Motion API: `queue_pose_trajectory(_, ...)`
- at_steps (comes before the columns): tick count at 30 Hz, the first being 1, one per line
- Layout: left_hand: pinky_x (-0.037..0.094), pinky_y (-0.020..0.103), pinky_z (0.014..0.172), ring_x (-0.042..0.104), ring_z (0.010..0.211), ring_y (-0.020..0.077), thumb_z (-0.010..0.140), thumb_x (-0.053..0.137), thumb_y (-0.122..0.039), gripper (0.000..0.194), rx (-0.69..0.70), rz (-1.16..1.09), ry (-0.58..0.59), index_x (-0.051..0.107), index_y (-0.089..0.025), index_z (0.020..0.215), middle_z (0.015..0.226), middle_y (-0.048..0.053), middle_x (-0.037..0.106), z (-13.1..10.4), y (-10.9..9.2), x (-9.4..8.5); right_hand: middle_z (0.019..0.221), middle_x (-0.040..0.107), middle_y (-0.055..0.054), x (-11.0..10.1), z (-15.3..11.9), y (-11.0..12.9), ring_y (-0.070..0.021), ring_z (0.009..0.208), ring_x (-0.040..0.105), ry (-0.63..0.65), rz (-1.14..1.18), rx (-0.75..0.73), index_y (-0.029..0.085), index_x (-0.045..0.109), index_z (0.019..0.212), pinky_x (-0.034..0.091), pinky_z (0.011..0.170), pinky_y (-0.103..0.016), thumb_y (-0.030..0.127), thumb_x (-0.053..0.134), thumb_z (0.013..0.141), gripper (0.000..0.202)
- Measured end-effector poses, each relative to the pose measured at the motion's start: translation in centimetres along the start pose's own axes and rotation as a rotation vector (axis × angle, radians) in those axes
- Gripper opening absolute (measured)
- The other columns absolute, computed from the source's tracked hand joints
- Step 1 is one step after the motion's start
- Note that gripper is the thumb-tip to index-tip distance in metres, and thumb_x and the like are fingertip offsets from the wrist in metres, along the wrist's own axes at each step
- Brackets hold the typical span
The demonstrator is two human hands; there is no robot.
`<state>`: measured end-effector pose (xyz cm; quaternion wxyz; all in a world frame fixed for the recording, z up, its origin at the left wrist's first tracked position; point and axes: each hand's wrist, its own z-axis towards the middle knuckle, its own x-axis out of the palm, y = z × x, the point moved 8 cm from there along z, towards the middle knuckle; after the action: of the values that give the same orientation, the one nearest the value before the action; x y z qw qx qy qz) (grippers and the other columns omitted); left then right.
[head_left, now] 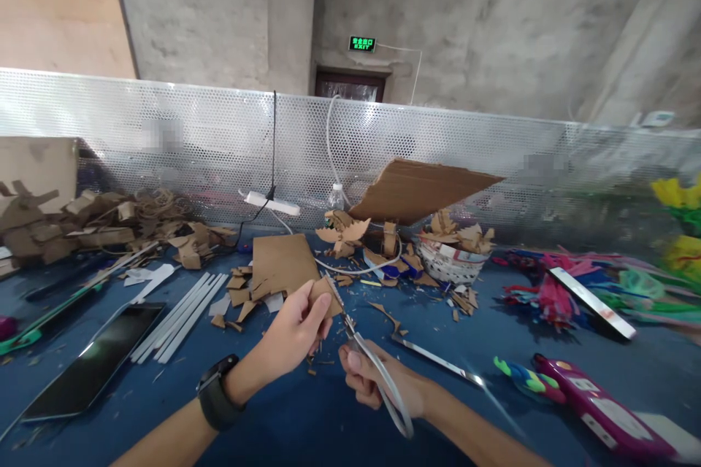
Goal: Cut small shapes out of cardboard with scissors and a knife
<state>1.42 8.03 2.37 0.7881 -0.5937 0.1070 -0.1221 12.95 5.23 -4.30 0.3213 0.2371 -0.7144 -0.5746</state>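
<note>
Between the thumb and fingers of my left hand (pixel 296 328) is a small piece of brown cardboard (pixel 324 299). My right hand (pixel 377 376) is closed round the handles of a pair of scissors (pixel 358 339), whose blades lie along the right edge of that piece. Just behind my left hand, a larger cardboard sheet (pixel 282 260) rests on the blue table (pixel 350 423), with small cardboard scraps (pixel 239 292) at its left side. A dark watch (pixel 222 390) is on my left wrist.
White strips (pixel 180 317) and a black tablet (pixel 96 361) lie left. A metal ruler (pixel 438 361), a purple device (pixel 607 408) and a phone (pixel 592 303) lie right. Behind are a scrap-filled basket (pixel 454 263), a bottle (pixel 336 198) and a power strip (pixel 272 203).
</note>
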Motion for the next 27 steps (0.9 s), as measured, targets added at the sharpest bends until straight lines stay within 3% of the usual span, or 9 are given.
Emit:
queue_pose_trajectory(5, 0.035, 0.020, 0.039, 0.040, 0.039, 0.0067, 0.096, 0.053, -0.070, 0.049, 0.004, 0.014, -0.003, 0.047, -0.023, 0.086, 0.059, -0.008, 0.053, 0.0, -0.4, -0.1, 0.050, 0.030, 0.014, -0.4, 0.1, -0.4, -0.0039, 0.042, 0.020, -0.062, -0.018, 0.028, 0.023, 0.038, 0.073, 0.014, 0.039, -0.019, 0.081, 0.081, 0.068, 0.072)
queue_pose_trajectory(10, 0.036, 0.020, 0.040, 0.038, 0.040, 0.0065, 0.094, 0.054, -0.073, 0.051, 0.004, -0.023, -0.003, 0.047, -0.023, 0.086, 0.060, -0.008, 0.052, 0.1, -0.6, 0.0, 0.051, 0.033, 0.015, -1.3, 0.2, -1.5, -0.0031, 0.042, 0.020, -0.208, 0.001, 0.047, 0.024, 0.037, 0.074, 0.012, 0.039, -0.019, 0.085, 0.082, 0.060, 0.077)
queue_pose_trajectory(14, 0.038, 0.020, 0.040, 0.032, 0.039, 0.0053, 0.094, 0.055, -0.073, 0.051, 0.021, -0.061, 0.013, 0.046, -0.023, 0.086, 0.060, -0.009, 0.052, 0.1, -0.8, 0.1, 0.050, 0.036, 0.015, -1.3, 0.4, -2.2, -0.0023, 0.039, 0.022, -0.221, -0.007, 0.056, 0.024, 0.037, 0.075, 0.015, 0.039, -0.020, 0.087, 0.079, 0.062, 0.076)
queue_pose_trajectory(17, 0.039, 0.020, 0.040, 0.034, 0.040, 0.0054, 0.095, 0.056, -0.070, 0.049, 0.027, -0.089, 0.030, 0.048, -0.023, 0.088, 0.060, -0.008, 0.055, 0.1, -0.7, 0.2, 0.051, 0.033, 0.015, -1.0, 0.5, -1.7, -0.0024, 0.040, 0.020, -0.177, -0.008, 0.011, 0.024, 0.037, 0.074, 0.014, 0.039, -0.021, 0.084, 0.078, 0.067, 0.074)
queue_pose_trajectory(22, 0.040, 0.020, 0.042, 0.045, 0.040, 0.0064, 0.096, 0.057, -0.068, 0.048, 0.031, -0.090, 0.082, 0.051, -0.021, 0.088, 0.063, -0.004, 0.063, 0.0, -0.8, 0.7, 0.054, 0.026, 0.015, 0.1, 0.3, -0.3, -0.0021, 0.043, 0.013, 0.023, 0.032, -0.031, 0.023, 0.037, 0.074, 0.005, 0.042, -0.024, 0.086, 0.074, 0.070, 0.074)
queue_pose_trajectory(27, 0.040, 0.019, 0.042, 0.049, 0.041, 0.0065, 0.097, 0.057, -0.066, 0.048, 0.032, -0.066, 0.108, 0.051, -0.020, 0.085, 0.065, -0.001, 0.067, -0.1, -1.1, 0.9, 0.055, 0.025, 0.014, 0.4, -0.1, 0.4, -0.0030, 0.044, 0.013, 0.082, 0.012, -0.022, 0.023, 0.039, 0.075, 0.004, 0.042, -0.024, 0.087, 0.072, 0.072, 0.073)
